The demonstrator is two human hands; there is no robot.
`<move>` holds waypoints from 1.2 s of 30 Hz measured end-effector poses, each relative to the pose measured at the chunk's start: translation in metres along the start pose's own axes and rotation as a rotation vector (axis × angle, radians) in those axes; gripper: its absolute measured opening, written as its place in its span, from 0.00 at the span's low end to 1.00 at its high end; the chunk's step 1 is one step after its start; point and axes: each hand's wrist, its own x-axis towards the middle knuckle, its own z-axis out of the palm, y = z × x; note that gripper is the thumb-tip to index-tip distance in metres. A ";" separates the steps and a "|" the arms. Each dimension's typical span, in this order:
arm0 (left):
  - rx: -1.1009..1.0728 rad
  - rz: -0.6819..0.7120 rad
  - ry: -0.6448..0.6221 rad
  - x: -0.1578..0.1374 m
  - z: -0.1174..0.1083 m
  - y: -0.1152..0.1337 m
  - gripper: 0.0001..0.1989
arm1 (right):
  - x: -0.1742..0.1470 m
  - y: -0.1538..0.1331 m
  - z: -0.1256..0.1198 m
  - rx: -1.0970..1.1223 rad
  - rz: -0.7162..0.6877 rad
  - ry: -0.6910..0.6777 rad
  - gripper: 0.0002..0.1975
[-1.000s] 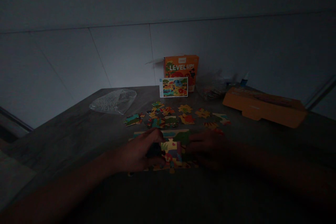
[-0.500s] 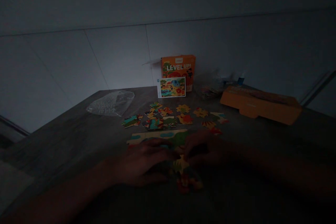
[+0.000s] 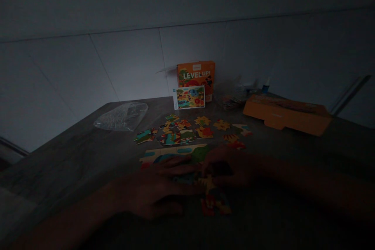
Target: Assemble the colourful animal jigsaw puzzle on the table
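In dim light a partly joined jigsaw puzzle [image 3: 175, 150] lies on the table in front of me. My left hand [image 3: 155, 189] rests over its left part with the fingers stretched out and somewhat apart. Opposite it, my right hand [image 3: 227, 166] is curled, thumb and fingers pinching at a yellow puzzle piece [image 3: 208, 182] beside the left fingertips. Just below lies a red and orange puzzle section [image 3: 213, 205]. Both hands hide much of the puzzle, and shadow blurs the right fingertips.
Several loose puzzle pieces [image 3: 203, 132] spread beyond the puzzle. Behind them stand a picture card [image 3: 190, 97] and an orange box [image 3: 196, 71]. A clear plastic bag [image 3: 121, 117] lies left; another bag [image 3: 230, 95], a small bottle [image 3: 266, 86] and an orange box lid [image 3: 285, 117] are right.
The view has shifted slightly. My left fingers reach a little farther right, and the yellow piece and red section sit slightly more to the right. My right hand stays pinched at the puzzle.
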 end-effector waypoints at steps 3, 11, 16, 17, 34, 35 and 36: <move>0.001 0.000 -0.007 0.000 -0.001 0.001 0.32 | 0.001 -0.001 0.000 -0.043 -0.031 -0.009 0.12; 0.023 0.000 -0.032 -0.001 0.001 -0.003 0.33 | 0.000 -0.002 -0.002 -0.149 -0.016 -0.051 0.11; 0.052 -0.026 -0.078 -0.001 0.002 -0.007 0.35 | 0.001 0.000 -0.002 -0.109 -0.061 -0.048 0.10; 0.055 -0.028 -0.080 -0.001 0.002 -0.007 0.35 | 0.001 0.000 -0.002 -0.101 -0.066 -0.043 0.10; 0.079 -0.015 -0.062 -0.001 0.003 -0.008 0.35 | 0.000 -0.012 -0.006 -0.185 -0.005 -0.131 0.14; 0.085 -0.017 -0.068 -0.002 0.003 -0.008 0.35 | -0.001 -0.012 -0.007 -0.182 -0.008 -0.131 0.14; 0.090 -0.019 -0.072 -0.002 0.003 -0.008 0.35 | -0.001 -0.012 -0.007 -0.179 -0.013 -0.131 0.15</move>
